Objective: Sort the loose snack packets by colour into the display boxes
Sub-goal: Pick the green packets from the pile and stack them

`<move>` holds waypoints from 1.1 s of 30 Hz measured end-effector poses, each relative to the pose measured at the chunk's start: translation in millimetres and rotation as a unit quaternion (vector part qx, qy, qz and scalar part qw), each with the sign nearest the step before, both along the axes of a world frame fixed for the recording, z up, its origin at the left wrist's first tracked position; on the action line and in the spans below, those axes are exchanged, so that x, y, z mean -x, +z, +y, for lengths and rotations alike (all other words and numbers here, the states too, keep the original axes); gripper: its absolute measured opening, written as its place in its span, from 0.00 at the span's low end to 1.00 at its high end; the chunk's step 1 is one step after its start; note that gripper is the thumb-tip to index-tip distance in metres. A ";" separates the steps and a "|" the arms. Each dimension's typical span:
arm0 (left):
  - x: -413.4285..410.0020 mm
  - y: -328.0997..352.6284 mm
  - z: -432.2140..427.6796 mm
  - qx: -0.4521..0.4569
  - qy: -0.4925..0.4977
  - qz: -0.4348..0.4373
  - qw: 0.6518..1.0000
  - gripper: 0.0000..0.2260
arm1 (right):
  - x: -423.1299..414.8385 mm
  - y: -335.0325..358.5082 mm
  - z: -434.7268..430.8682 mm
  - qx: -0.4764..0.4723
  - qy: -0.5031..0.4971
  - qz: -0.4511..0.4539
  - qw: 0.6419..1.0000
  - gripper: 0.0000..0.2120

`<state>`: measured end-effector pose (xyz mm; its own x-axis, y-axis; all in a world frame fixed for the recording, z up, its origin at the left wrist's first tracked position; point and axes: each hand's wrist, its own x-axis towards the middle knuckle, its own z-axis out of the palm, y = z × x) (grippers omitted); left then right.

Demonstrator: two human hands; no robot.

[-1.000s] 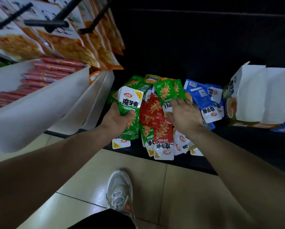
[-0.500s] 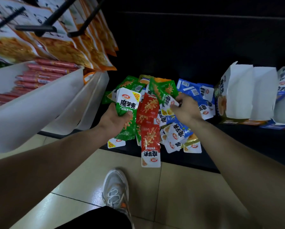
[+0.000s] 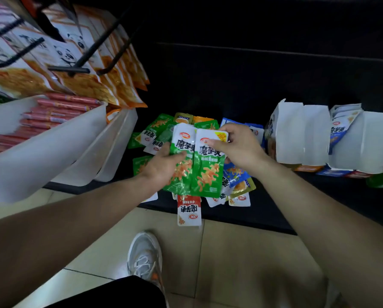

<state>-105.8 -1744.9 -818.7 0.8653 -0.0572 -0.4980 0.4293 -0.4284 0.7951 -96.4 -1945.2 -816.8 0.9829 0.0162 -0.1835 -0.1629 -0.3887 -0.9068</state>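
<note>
Right hand (image 3: 241, 145) has just lifted a second green packet (image 3: 208, 172) off the pile (image 3: 233, 177), pinching its top. It sits at 3 o'clock of the first green packet (image 3: 181, 174), which the left hand (image 3: 161, 166) grips. Green batch grows.

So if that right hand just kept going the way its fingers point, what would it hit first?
The right hand points left, so most likely the neighbouring green packet gripped by the left hand, beside the pinched green packet. Depth is unclear.
</note>
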 end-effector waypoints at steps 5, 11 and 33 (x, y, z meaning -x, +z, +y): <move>10.3 -7.4 3.4 -0.067 -0.053 0.011 0.996 0.33 | -3.6 -14.3 16.8 0.026 -0.022 -0.005 0.999 0.13; -0.2 -17.5 14.8 -0.106 -0.037 0.012 0.994 0.31 | -13.9 -31.5 18.0 -0.032 0.014 0.068 0.997 0.10; -10.6 -51.0 40.5 -0.081 -0.013 -0.012 0.997 0.19 | -47.7 -105.1 6.0 0.332 -0.105 0.139 0.927 0.44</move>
<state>-95.2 -1704.4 -869.7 0.8761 0.0005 -0.4821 0.3987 -0.5628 0.7240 -48.6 -1939.2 -921.9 0.8647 -0.3776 -0.3312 -0.4901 -0.7789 -0.3913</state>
